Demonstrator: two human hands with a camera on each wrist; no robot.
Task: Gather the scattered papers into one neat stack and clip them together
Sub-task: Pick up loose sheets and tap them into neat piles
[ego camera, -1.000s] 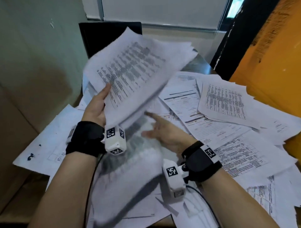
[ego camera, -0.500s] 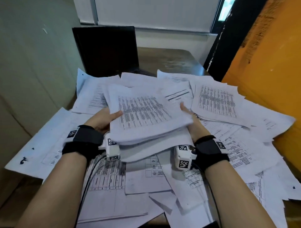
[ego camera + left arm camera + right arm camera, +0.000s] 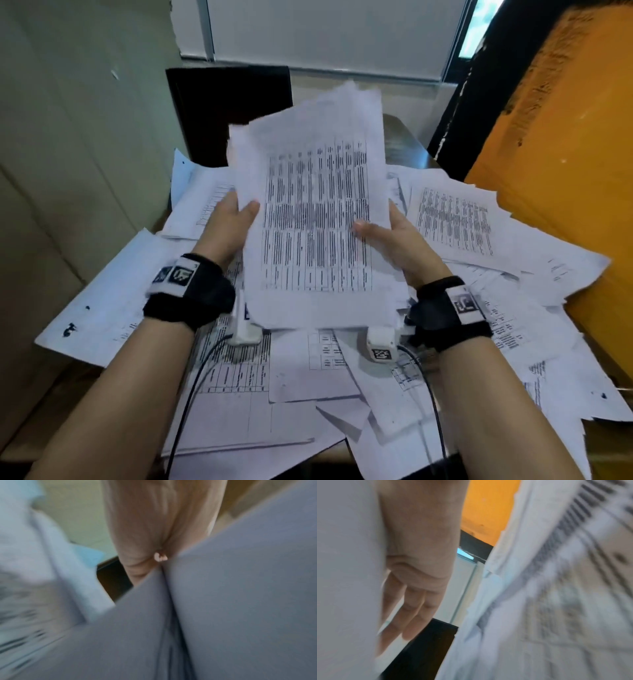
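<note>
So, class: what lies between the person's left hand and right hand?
In the head view, the paper stack, tilted up, spans between the left hand and the right hand; both grip its side edges.

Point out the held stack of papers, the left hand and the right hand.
held stack of papers (image 3: 315, 219), head view, middle of the top printed sheet.
left hand (image 3: 227, 224), head view, back of the hand.
right hand (image 3: 397, 240), head view, thumb base.

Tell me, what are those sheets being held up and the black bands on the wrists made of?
The held stack looks like thin matte white office paper: printed table rows, soft ragged edges, slight bending. The wrist bands look like soft black fabric, perhaps stretchy, with a fuzzy, unshiny surface; the exact cloth is unclear.
</note>
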